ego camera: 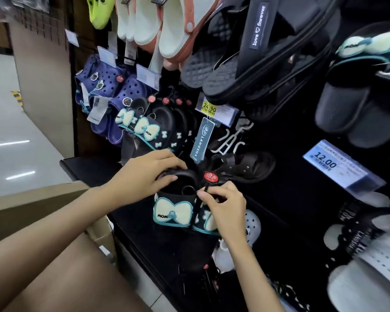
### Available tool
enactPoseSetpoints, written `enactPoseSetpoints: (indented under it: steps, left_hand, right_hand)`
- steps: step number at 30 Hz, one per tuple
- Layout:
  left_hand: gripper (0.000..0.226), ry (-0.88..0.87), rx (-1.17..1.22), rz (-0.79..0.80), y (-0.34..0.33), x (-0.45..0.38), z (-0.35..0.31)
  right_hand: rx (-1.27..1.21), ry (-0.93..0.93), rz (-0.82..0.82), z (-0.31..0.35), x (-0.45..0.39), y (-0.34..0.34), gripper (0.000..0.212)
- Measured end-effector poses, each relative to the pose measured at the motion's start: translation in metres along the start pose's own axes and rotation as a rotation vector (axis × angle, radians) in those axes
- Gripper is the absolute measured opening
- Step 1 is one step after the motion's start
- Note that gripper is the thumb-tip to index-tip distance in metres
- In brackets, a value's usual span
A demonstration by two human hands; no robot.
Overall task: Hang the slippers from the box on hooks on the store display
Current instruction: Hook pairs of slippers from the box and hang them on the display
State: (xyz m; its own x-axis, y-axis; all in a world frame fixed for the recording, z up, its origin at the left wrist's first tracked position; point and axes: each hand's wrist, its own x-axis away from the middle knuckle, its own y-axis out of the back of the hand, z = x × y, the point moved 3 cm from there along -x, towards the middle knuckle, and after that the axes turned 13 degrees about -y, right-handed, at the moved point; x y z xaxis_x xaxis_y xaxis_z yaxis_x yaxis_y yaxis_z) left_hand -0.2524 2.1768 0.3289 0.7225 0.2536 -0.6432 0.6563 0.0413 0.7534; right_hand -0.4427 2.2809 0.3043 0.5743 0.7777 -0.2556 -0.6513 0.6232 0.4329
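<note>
Both forearms bare, no sleeves; short, unpainted nails on the fingers (167,178).

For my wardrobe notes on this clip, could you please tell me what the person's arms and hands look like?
Both forearms are bare as far as the frame shows, with no sleeves in view. The left hand and right hand wear no gloves, rings, watch or bracelet. The fingernails are short and unpainted.

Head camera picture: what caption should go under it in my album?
Two hands, left and right, hold black bow slippers at a store display.
</note>
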Motion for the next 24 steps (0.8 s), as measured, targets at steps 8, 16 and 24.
enactPoseSetpoints:
  steps: [8,16,24]
  left_hand:
    - [0.034,-0.072,0.069,-0.037,-0.033,-0.058,-0.031]
    - [0.041,-0.039,0.123,-0.022,-0.074,-0.092,-0.036]
    - [0.051,-0.03,0.353,0.014,-0.127,-0.116,-0.042]
  right_hand:
    - [-0.132,-0.077,-0.166,-0.012,-0.022,0.07,0.009]
    - [-0.157,-0.137,-0.334,-0.027,-0.057,0.106,0.01]
    - [-0.206,-0.182,-0.475,-0.054,-0.065,0.128,0.013]
